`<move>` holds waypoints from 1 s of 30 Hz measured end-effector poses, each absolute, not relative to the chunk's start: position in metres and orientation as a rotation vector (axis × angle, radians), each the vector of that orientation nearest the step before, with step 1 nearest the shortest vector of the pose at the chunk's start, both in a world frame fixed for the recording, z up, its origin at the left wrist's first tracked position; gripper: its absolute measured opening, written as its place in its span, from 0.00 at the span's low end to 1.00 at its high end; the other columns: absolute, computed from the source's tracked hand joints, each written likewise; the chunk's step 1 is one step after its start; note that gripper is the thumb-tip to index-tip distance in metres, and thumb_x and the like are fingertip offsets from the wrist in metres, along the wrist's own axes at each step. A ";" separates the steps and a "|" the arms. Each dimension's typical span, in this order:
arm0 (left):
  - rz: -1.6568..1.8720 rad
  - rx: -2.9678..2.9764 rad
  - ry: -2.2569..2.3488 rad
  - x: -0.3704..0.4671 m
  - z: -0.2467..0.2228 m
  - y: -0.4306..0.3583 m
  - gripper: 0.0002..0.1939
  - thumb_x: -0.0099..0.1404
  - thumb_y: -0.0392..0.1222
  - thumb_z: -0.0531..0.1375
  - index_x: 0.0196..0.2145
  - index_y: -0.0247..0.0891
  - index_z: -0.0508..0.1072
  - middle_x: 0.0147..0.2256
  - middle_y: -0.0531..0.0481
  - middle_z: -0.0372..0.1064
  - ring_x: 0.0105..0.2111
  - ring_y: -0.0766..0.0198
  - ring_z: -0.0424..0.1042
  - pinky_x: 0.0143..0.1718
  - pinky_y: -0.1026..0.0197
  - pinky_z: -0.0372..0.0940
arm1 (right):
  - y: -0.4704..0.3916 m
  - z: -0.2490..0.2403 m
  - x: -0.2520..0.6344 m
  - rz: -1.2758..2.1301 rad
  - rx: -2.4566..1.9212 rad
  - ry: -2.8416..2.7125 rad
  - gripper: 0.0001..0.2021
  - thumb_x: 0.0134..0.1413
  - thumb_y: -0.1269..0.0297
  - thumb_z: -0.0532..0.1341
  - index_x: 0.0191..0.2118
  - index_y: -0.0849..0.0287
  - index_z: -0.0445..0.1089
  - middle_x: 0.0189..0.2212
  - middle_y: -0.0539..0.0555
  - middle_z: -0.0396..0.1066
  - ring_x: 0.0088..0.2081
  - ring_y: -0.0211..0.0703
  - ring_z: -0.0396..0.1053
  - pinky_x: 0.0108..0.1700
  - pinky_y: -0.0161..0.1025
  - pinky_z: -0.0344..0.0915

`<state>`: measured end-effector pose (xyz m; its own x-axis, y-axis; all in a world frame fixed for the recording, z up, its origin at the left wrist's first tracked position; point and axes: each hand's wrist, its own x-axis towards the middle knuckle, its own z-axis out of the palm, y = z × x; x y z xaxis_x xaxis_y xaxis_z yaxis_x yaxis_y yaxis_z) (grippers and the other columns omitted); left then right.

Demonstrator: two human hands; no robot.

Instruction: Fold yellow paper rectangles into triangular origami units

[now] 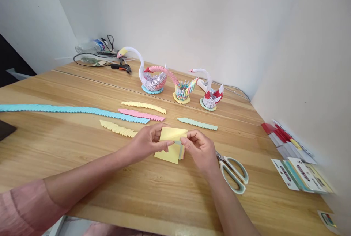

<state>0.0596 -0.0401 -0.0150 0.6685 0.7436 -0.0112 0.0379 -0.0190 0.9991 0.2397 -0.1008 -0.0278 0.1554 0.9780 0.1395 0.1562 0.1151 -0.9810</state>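
Between my two hands is a yellow sheet of paper (171, 133), raised above the table and partly folded over. My left hand (150, 139) grips its left side, thumb in front. On the right edge, my right hand (199, 148) pinches the paper between thumb and fingers. Under it lies a stack of paper sheets (168, 155), yellow on top with green and pink edges showing. Scissors (233, 172) with pale handles rest just right of my right hand, their blades mostly hidden by it. A yellow strip of folded paper (116, 128) lies beyond my left forearm.
Farther back lie a long blue folded strip (68, 110), a pink strip (142, 114), another yellow strip (144, 106) and a green strip (197, 123). Three paper swans (153, 80) stand near the wall. A glue gun (120, 67) and bottle (90, 46) are back left; paper packs (301, 174) sit right.
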 end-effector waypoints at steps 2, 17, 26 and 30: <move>0.657 1.531 0.744 0.060 -0.016 -0.040 0.12 0.58 0.46 0.61 0.34 0.32 0.71 0.24 0.50 0.70 0.24 0.67 0.70 0.24 0.68 0.62 | -0.101 -0.027 0.239 0.922 -1.306 -1.239 0.09 0.49 0.60 0.63 0.27 0.59 0.65 0.25 0.48 0.65 0.25 0.34 0.62 0.26 0.31 0.60; 0.691 1.530 0.847 0.060 -0.018 -0.040 0.17 0.59 0.49 0.59 0.21 0.32 0.69 0.17 0.51 0.67 0.16 0.71 0.64 0.17 0.70 0.57 | -0.102 -0.023 0.237 0.961 -1.330 -1.206 0.11 0.49 0.57 0.62 0.36 0.59 0.71 0.25 0.50 0.66 0.28 0.38 0.66 0.24 0.32 0.62; 0.680 1.548 0.881 0.061 -0.017 -0.040 0.18 0.60 0.49 0.58 0.19 0.33 0.69 0.13 0.53 0.65 0.14 0.73 0.61 0.17 0.70 0.55 | -0.102 -0.024 0.236 0.947 -1.329 -1.223 0.11 0.50 0.57 0.62 0.35 0.59 0.71 0.28 0.51 0.71 0.30 0.39 0.69 0.30 0.34 0.65; 0.664 1.563 0.902 0.060 -0.016 -0.041 0.18 0.61 0.49 0.58 0.19 0.33 0.69 0.13 0.53 0.64 0.14 0.73 0.60 0.17 0.70 0.55 | -0.102 -0.021 0.236 0.928 -1.352 -1.229 0.11 0.50 0.57 0.61 0.34 0.59 0.72 0.28 0.52 0.72 0.29 0.40 0.69 0.33 0.35 0.66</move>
<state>0.0602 -0.0412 -0.0155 0.5438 0.8368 -0.0631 0.1885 -0.0486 0.9809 0.2357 -0.1017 -0.0212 0.1748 0.9799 0.0960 0.1757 0.0649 -0.9823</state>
